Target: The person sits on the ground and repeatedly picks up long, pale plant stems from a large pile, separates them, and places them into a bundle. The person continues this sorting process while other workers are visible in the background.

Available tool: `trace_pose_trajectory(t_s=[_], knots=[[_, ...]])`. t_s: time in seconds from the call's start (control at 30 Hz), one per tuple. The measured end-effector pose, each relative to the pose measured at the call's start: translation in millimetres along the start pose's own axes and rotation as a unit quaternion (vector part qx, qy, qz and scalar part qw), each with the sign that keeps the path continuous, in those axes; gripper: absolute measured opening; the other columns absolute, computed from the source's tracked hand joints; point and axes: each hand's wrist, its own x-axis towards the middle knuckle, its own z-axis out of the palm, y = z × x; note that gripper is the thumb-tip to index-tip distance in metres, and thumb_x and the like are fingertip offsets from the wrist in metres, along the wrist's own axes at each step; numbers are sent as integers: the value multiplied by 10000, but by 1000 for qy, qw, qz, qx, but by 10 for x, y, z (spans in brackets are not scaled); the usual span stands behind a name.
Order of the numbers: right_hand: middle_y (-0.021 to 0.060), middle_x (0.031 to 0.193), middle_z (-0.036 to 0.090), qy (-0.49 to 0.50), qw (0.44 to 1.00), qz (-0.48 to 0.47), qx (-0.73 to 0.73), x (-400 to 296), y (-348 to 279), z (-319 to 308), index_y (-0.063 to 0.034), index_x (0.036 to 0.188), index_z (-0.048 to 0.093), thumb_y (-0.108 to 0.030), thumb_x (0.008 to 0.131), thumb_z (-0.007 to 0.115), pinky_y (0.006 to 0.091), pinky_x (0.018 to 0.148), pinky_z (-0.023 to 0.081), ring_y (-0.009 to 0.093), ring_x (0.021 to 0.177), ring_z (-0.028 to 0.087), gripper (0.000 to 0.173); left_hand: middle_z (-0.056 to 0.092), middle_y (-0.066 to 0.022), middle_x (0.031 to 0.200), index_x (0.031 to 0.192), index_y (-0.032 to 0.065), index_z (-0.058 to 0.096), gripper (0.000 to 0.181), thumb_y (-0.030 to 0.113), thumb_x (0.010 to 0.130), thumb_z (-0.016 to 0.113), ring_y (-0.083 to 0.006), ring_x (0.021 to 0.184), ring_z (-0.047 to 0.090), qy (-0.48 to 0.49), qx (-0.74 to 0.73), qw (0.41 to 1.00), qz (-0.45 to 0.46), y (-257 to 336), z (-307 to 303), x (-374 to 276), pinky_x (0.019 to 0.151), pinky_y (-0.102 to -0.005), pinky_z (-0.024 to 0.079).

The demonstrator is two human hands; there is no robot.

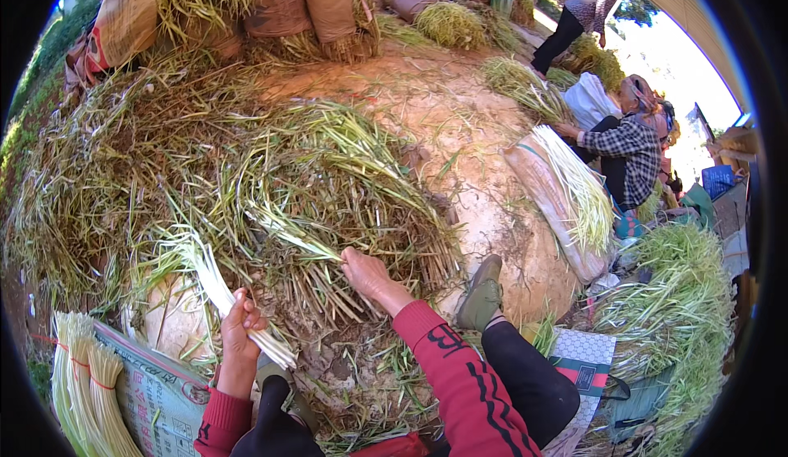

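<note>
My left hand (241,328) is closed around a bunch of pale, peeled stalks (210,272), whose cut ends stick out to the lower right and whose greener tips point to the upper left. To its right, my right hand (367,272) grips the end of a thin green-and-white stalk (295,235), which reaches up and left over the heap. Beneath both hands spreads a large heap of unpeeled, leafy stalks (345,192) with brownish ends. At the lower left, bundles of pale stalks tied with red string (83,377) lie on a printed woven sack (157,395).
A person in a checked shirt (628,152) sits at right beside pale stalks (569,180) on a sack (542,211). Another person (572,20) bends over farther back. Filled sacks (329,8) stand behind the heap. Leafy cuttings (671,291) are piled at right.
</note>
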Motion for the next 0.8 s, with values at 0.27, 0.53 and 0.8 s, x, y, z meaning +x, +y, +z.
trace_pose_trajectory(t_s=[0.27,0.53,0.8], knots=[[-6,682,473,224,872,-18,435,-387,-784,-2062,-23,852,476,-93,827,500,167,449,316,47,538,380,78,470,54,620,935,135,487,100,174,844,501,-10,414,305,-21,-14,999,37,180,-81,4,371,-152,274],[24,690,570,304,881,3,362,-213,-474,-1962,-27,846,616,-141,783,583,225,525,387,86,587,473,135,484,58,624,935,136,500,96,187,856,484,-6,415,309,-26,-32,997,68,338,-56,-10,366,-149,275],[2,724,567,249,840,35,481,-329,-350,-1276,20,843,591,-107,760,617,184,587,404,50,643,497,154,440,55,611,922,125,504,109,211,856,487,-18,416,310,-23,-12,998,53,220,-46,38,375,-162,279]])
